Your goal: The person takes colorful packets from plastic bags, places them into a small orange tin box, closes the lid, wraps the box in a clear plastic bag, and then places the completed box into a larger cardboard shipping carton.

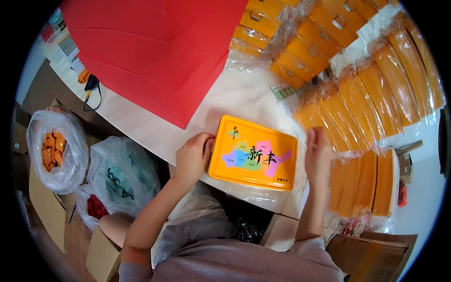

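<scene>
A flat yellow box [216, 160] with rounded corners lies on the table's near edge. Its lid carries a patchwork of coloured shapes and black lettering. At the box's left side my left hand [191, 156] is closed on the edge, its fingertips partly hidden there. Just past the right side is my right hand [318, 148], a small gap away from the box. Its fingers look loosely apart, with nothing seen in them.
A large red board or bag [150, 51] covers the table's far left. Rows of plastic-wrapped orange-yellow boxes [366, 94] fill the right. On the left stand clear bags of orange packets [53, 150], green packets [118, 182] and red packets [96, 207]. An open carton [371, 256] sits lower right.
</scene>
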Tool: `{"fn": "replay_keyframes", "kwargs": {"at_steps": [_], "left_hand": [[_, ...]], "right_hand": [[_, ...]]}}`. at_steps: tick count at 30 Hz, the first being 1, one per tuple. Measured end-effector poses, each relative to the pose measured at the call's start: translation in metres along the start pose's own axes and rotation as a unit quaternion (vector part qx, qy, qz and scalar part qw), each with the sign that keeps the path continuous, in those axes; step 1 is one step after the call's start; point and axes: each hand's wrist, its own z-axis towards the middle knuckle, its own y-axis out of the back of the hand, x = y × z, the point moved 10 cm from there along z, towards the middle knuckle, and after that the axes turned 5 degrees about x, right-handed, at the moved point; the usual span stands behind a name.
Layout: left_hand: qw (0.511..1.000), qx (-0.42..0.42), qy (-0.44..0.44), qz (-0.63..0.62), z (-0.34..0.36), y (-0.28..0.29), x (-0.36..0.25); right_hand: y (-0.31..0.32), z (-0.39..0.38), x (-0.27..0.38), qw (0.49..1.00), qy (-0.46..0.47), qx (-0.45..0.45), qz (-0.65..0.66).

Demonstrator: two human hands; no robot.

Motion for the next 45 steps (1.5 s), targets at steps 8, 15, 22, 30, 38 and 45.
{"fn": "replay_keyframes", "kwargs": {"at_steps": [8, 15, 22, 30, 38, 45], "left_hand": [[0.997, -0.042, -0.068, 0.014, -0.002, 0.0, -0.011], [0.992, -0.087, -0.081, 0.039, -0.007, 0.007, -0.007], [0.993, -0.088, -0.066, 0.045, -0.008, 0.002, -0.004], [0.995, -0.07, -0.063, 0.033, -0.008, -0.011, -0.002], [0.996, -0.053, -0.075, 0.022, -0.013, -0.005, 0.003], [0.998, 0.035, -0.053, 0.018, -0.002, -0.023, 0.005]], "right_hand": [[-0.134, 0.007, 0.173, 0.887, 0.419, 0.185, 0.062], [-0.171, 0.0, 0.197, 0.823, 0.494, 0.258, 0.108], [-0.173, -0.008, 0.202, 0.814, 0.5, 0.285, 0.076], [-0.178, -0.016, 0.204, 0.778, 0.532, 0.333, 0.042], [-0.181, -0.027, 0.219, 0.75, 0.543, 0.376, 0.032], [-0.033, 0.024, 0.227, 0.786, 0.564, 0.234, 0.093]]}}
